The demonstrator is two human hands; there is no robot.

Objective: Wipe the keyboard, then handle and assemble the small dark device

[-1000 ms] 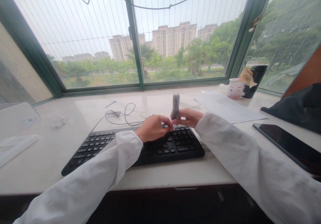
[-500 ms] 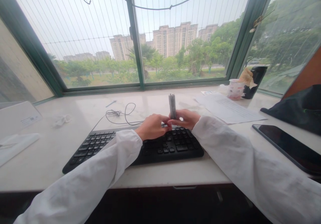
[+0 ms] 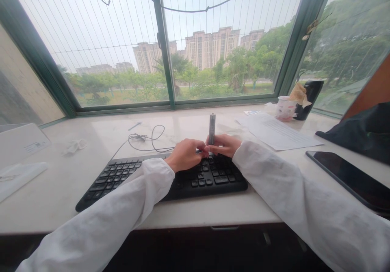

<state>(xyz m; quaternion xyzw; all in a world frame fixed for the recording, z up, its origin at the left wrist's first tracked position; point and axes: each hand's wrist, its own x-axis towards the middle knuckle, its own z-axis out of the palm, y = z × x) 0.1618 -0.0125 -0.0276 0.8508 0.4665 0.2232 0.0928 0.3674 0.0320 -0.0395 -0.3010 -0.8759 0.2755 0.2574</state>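
My right hand (image 3: pixel 225 145) is closed around the lower part of a slim grey pen-shaped tool (image 3: pixel 212 126). The tool stands nearly upright above the right half of a black keyboard (image 3: pixel 122 173), with a small pale tip showing below the fingers. My left hand (image 3: pixel 188 154) is closed, its thumb and fingers pinched together beside the tool's lower end and touching or almost touching my right fingertips. What the left fingers hold, if anything, is hidden. Both hands are over the keyboard's upper rows.
A dark cable (image 3: pixel 138 137) lies coiled behind the keyboard. On the right are printed papers (image 3: pixel 274 130), a phone (image 3: pixel 347 178), a paper cup (image 3: pixel 285 109) and a black bag (image 3: pixel 365 134). At left are crumpled tissue (image 3: pixel 74 146) and a white box (image 3: pixel 24 140). The window (image 3: pixel 173 104) stands behind.
The grey tool has turned in my right fingers and shifted slightly right, and its pale lower tip now shows. My left hand has barely moved.
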